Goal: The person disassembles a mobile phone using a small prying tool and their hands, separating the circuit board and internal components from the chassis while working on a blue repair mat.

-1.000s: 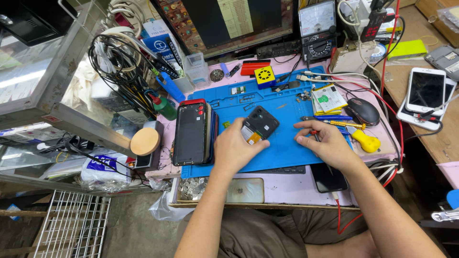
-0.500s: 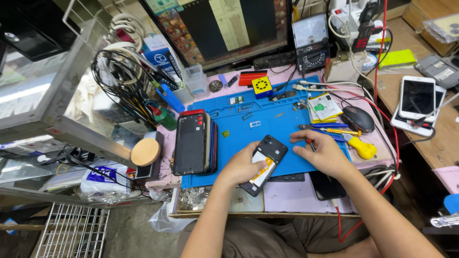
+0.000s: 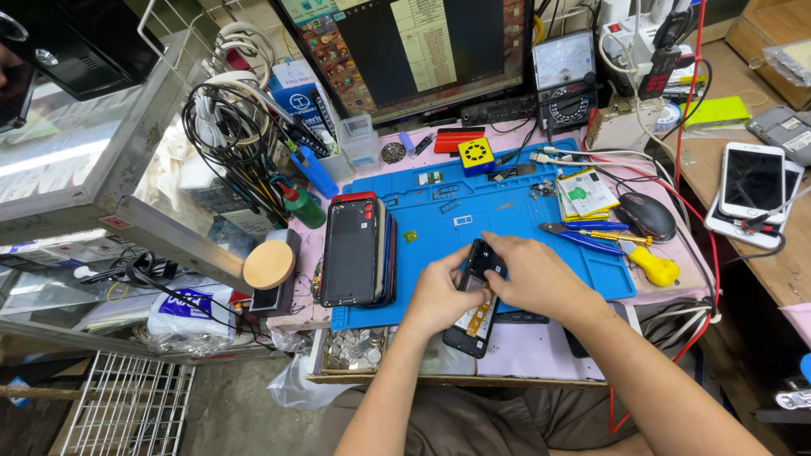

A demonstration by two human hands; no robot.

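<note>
One opened phone [image 3: 475, 306] lies at the front edge of the blue work mat [image 3: 439, 207], its lower end overhanging onto the pink surface beyond the mat. Its back faces up, showing a black camera block at the top and an orange strip inside.

Two hands are on it. The left hand [image 3: 437, 295] grips the phone's left edge, fingers curled against the side, thumb near the upper corner. The right hand [image 3: 538, 277] covers the upper right part of the phone, fingers bent and pressing on the top end by the camera block. The two hands meet at the phone's top, thumbs close together; the phone sits between and partly under them.

Counted items nearby:
- One stack of phone back covers [image 3: 359, 251], left of the hands, on the mat's left edge; the exact number in the stack cannot be told.
- One round wooden disc [image 3: 269, 264], left of the stack.
- One green bottle [image 3: 302, 206], behind the stack.
- One pair of blue-handled pliers [image 3: 583, 233] and one yellow-handled tool [image 3: 646, 260], right of the right hand.
- One black mouse [image 3: 644, 216].
- Two white phones [image 3: 750, 190], stacked, far right.
- One yellow cube [image 3: 477, 154], one meter [image 3: 564, 78], one monitor [image 3: 405, 51], at the rear.
</note>
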